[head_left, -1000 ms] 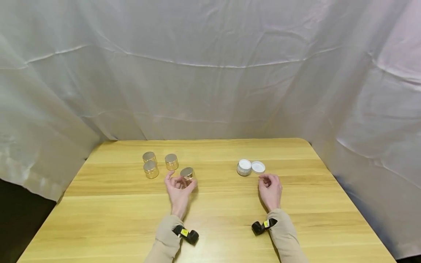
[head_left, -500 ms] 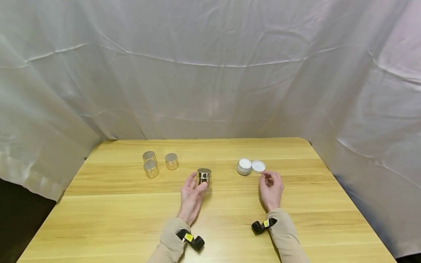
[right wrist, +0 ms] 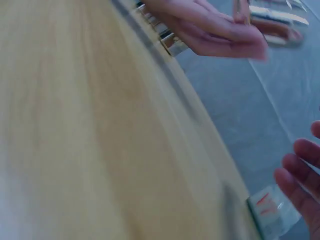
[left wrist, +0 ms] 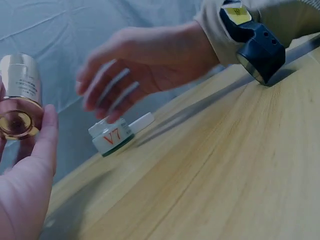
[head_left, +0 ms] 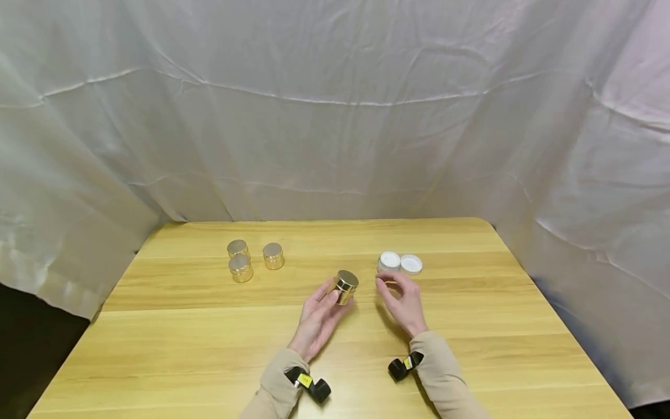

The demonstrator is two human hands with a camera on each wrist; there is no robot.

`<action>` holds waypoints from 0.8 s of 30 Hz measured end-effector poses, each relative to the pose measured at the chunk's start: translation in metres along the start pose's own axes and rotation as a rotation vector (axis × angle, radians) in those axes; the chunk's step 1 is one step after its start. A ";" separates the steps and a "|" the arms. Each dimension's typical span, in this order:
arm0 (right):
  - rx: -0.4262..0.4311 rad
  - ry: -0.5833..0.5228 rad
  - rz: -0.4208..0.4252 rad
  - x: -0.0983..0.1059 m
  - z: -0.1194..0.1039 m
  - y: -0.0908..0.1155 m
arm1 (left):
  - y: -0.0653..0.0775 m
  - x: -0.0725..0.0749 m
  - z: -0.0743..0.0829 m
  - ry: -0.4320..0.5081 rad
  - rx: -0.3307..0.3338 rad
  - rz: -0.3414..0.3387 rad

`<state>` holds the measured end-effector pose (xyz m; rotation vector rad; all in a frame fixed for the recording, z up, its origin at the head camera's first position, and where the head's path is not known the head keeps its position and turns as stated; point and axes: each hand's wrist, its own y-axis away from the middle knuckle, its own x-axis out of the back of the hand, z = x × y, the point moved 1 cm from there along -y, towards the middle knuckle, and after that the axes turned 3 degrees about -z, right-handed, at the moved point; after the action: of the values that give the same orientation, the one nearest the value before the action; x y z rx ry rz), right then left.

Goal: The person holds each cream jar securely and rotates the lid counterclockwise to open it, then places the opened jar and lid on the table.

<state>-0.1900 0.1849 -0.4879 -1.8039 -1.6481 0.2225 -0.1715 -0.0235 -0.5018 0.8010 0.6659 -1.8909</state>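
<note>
Above the table, my left hand (head_left: 314, 326) grips a shiny gold jar (head_left: 345, 287) between thumb and fingers, its lid tilted. In the left wrist view, the same gold jar (left wrist: 21, 92) shows small print on its side and a round, glossy base. My right hand (head_left: 407, 305) is raised to the right of it, fingers loosely bent and holding nothing. Behind the right hand stands an uncovered white jar (head_left: 389, 259) filled with white, marked V7 (left wrist: 112, 138) in red in the left wrist view. A white lid (head_left: 411, 265) touches or nearly touches it on the right.
At the left back stand several items: two gold jars close together, one in front (head_left: 241, 269) and one behind (head_left: 238, 248), with a third gold jar (head_left: 273, 256) to their right. A grey curtain (head_left: 335, 145) hangs behind the wooden table (head_left: 209, 349).
My left hand has taken up the gold jar, carried it rightward and tilted it. My right hand has moved left from below the white lid toward the held jar.
</note>
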 end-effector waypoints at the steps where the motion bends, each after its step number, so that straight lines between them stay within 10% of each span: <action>1: -0.019 -0.001 -0.030 -0.002 -0.004 -0.002 | 0.000 0.001 0.000 -0.009 0.006 -0.013; 24: 0.252 0.165 -0.275 -0.026 -0.051 -0.013 | 0.000 0.001 -0.002 -0.026 0.070 -0.104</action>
<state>-0.1775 0.1417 -0.4497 -1.3568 -1.6479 0.1461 -0.1715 -0.0223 -0.5042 0.7984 0.6387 -2.0247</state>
